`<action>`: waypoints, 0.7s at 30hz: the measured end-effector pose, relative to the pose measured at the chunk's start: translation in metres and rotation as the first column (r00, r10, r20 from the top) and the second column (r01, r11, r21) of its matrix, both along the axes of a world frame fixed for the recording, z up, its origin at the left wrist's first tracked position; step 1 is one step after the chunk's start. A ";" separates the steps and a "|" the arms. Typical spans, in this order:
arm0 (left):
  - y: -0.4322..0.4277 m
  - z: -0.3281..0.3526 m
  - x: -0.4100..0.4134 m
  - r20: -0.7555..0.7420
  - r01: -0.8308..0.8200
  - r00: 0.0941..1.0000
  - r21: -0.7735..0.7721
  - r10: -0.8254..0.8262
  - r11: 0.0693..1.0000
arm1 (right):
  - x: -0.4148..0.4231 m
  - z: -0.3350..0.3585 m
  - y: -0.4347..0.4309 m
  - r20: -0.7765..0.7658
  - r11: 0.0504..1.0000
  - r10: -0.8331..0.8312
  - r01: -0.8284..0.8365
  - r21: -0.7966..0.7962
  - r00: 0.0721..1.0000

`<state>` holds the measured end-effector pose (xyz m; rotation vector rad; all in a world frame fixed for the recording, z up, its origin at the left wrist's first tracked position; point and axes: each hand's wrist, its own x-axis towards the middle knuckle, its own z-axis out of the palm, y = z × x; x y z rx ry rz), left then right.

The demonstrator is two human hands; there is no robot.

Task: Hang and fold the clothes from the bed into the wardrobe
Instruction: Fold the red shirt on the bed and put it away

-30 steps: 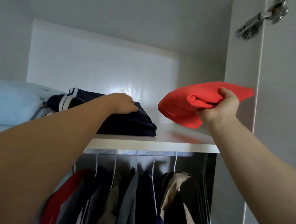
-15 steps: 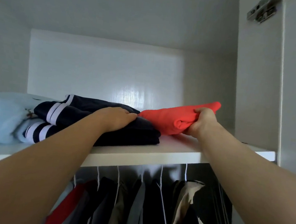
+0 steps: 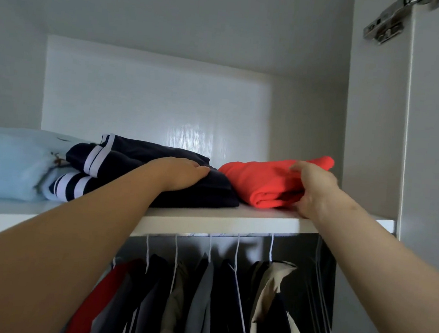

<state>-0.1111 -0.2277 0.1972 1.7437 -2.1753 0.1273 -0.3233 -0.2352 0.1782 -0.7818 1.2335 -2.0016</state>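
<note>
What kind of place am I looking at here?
Most likely inside a wardrobe: a folded red garment lies on a white shelf, hanging clothes fill a rail below it, and a door hinge shows at top right.

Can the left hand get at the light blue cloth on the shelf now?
Probably yes. The left hand rests on the navy pile; the light blue cloth lies just beside that pile, uncovered.

Folded red garment (image 3: pixel 262 182) on shelf (image 3: pixel 234 220)
</note>
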 end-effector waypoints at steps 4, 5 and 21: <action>0.008 -0.001 -0.002 0.004 0.009 1.000 0.024 -0.009 1.000 | -0.009 0.006 0.021 -0.850 0.870 -0.416 0.414 -0.268 0.323; 0.008 -0.001 -0.002 0.005 0.010 1.000 0.027 -0.010 1.000 | -0.006 0.008 0.015 -0.937 0.915 -0.293 0.340 -0.217 0.188; 0.005 -0.003 0.004 0.054 0.015 0.998 0.049 -0.017 0.999 | 0.039 0.008 -0.035 -0.884 0.884 0.467 0.010 0.467 0.023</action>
